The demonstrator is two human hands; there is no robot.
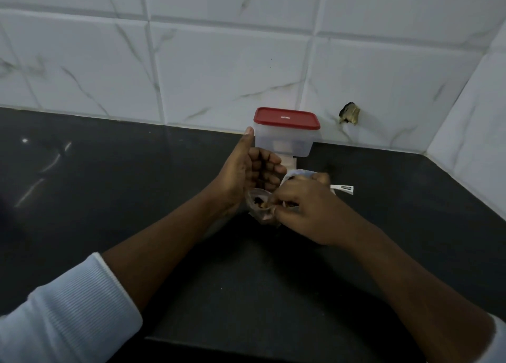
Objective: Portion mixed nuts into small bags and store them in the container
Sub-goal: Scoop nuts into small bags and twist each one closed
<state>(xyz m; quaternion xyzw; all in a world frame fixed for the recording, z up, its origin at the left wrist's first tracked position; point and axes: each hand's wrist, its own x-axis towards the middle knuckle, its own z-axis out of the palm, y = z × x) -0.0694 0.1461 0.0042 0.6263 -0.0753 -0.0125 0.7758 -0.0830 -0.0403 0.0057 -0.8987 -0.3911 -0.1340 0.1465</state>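
A small clear bag (259, 204) with a few dark and tan nuts in it is held just above the black counter. My left hand (250, 171) is curled behind and above it, thumb raised, fingers bent; whether it touches the bag is hidden. My right hand (304, 209) pinches the bag's right edge with its fingertips. Behind the hands stands a clear plastic container (284, 141) with its red lid (286, 118) on, against the tiled wall. A white packet (301, 174) lies partly hidden behind my right hand.
A white strip (343, 189) lies on the counter (109, 176) right of the packet. Something flat and pale (289, 161) sits under the container's front. Tiled walls meet in a corner at the right, with a broken hole (349, 113) in one tile.
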